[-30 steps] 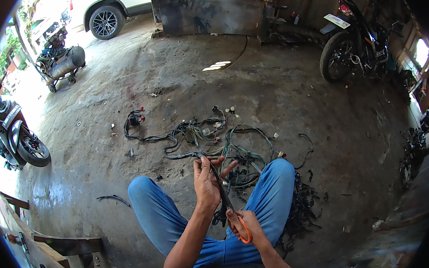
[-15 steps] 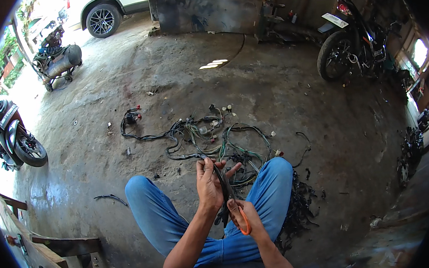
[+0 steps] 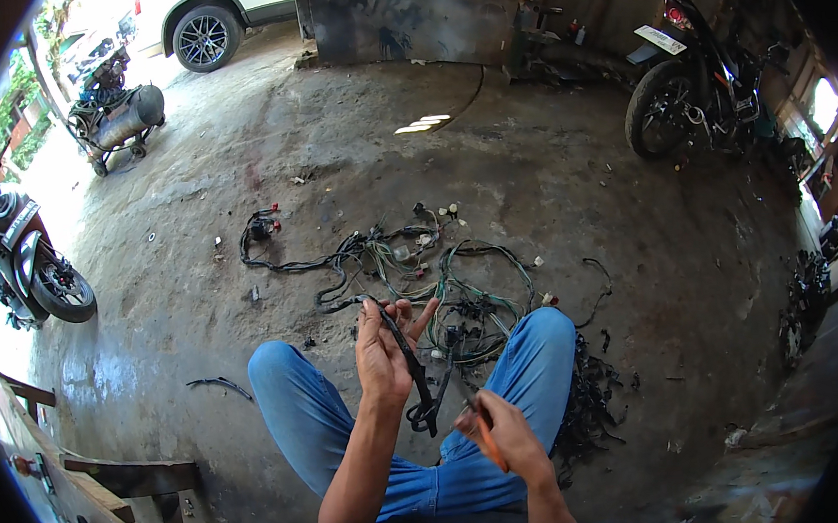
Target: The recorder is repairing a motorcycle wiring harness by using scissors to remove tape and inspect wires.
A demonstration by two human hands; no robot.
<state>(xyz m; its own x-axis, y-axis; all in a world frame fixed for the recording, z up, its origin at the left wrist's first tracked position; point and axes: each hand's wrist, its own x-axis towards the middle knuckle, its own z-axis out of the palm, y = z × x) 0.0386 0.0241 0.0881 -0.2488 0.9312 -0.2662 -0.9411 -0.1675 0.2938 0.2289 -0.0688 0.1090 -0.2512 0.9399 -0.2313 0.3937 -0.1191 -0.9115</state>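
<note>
My left hand (image 3: 384, 361) is raised between my knees, closed on a black-wrapped section of a wiring harness (image 3: 411, 364) between thumb and fingers, with some other fingers spread. The harness's lower end hangs loose in a curl of black wrap. To its right and lower, my right hand (image 3: 509, 440) grips orange-handled scissors (image 3: 491, 443), the blades blurred and pointing up toward the harness, apart from it. Beyond my hands, the rest of the harness lies on the floor, with bare coloured wires (image 3: 380, 254), white connectors (image 3: 539, 262) and a black part with red ends (image 3: 261, 226).
Black scraps (image 3: 589, 405) lie by my right knee, and a short black strip (image 3: 219, 383) left of my left knee. A wooden bench (image 3: 133, 476) stands at lower left. Motorcycles (image 3: 666, 108) stand at both sides; an air compressor (image 3: 123, 122) and a white car are at the back left.
My left hand has moved slightly left with the harness, whose lower end swung left. My right hand with the scissors has moved right and down, away from the harness.
</note>
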